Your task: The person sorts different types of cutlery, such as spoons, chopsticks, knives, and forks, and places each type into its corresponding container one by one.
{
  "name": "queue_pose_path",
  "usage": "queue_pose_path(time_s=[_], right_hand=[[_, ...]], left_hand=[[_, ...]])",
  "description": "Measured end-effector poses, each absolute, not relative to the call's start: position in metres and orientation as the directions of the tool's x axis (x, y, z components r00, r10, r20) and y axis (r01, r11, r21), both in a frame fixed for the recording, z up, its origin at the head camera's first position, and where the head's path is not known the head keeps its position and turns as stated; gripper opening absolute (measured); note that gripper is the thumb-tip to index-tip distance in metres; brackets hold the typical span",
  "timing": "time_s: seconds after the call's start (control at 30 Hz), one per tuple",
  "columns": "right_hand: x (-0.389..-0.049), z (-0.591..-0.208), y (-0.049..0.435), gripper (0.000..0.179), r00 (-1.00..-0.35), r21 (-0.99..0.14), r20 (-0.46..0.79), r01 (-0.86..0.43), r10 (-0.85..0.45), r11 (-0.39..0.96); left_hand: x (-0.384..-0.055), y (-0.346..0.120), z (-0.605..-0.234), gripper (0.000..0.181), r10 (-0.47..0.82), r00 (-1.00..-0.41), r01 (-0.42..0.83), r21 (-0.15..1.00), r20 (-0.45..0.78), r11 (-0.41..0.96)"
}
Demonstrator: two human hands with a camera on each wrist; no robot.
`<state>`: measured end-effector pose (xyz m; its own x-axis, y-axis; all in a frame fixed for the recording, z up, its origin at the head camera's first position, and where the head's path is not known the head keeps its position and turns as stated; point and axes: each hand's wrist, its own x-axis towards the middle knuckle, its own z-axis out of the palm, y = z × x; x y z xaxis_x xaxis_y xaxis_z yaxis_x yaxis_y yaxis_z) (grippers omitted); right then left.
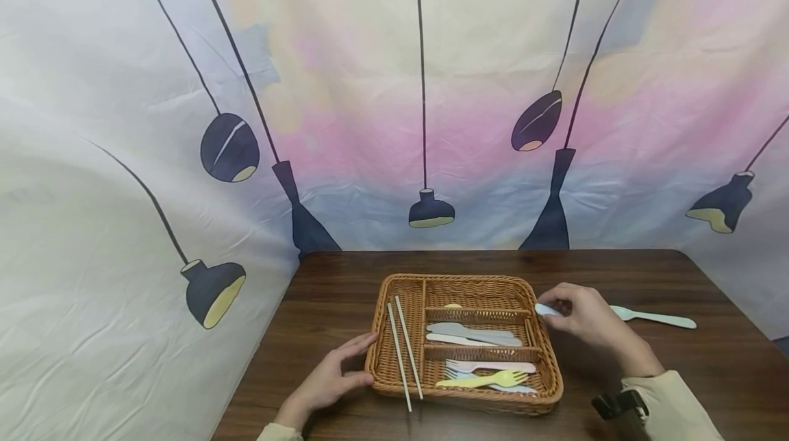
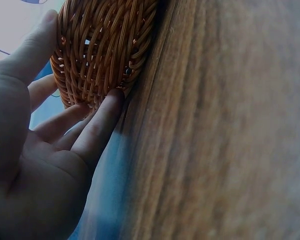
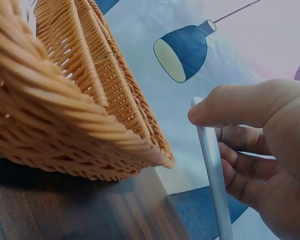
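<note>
A brown wicker basket [image 1: 487,396] with dividers stands on the table. My left hand [image 1: 333,376] touches its left side with extended fingers; in the left wrist view, the fingertips rest against the outer weave. Just off the basket's right edge, my right hand [image 1: 585,321] pinches a pale blue utensil [image 3: 213,175] between thumb and fingers. Its rounded end [image 1: 545,309] points at the basket, and the kind cannot be made out. Two chopsticks [image 1: 399,359] lie in the left compartment, overhanging the front rim. Knives [image 1: 474,335] fill the middle compartment, with several forks [image 1: 487,379] in front.
A mint-green utensil [image 1: 662,318] lies on the table to the right, its head partly behind my right hand. Something yellow [image 1: 453,305] shows in the basket's back compartment. A hanging cloth [image 1: 481,85] printed with lamps stands behind the dark wooden table [image 1: 320,283].
</note>
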<state>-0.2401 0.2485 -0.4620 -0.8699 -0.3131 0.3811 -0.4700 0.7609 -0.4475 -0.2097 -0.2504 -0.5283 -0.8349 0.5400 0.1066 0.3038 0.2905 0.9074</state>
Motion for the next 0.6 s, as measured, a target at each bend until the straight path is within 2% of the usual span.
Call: queue_pose_path(time_s=[0.33,0.6], right_hand=[[-0.250,-0.455,0.236,0.022,-0.817,-0.415,0.451,-0.547,-0.358,0.727],[-0.257,-0.446,0.219,0.021,-0.829,-0.452,0.429,-0.541,-0.359,0.709]], left_hand=[[-0.210,-0.250,-0.527,0.070,0.541,-0.833,0.319,0.901,0.118,0.295],[-0.210,-0.250,-0.528,0.069,0.548,-0.827,0.328,0.900,0.127,0.286]])
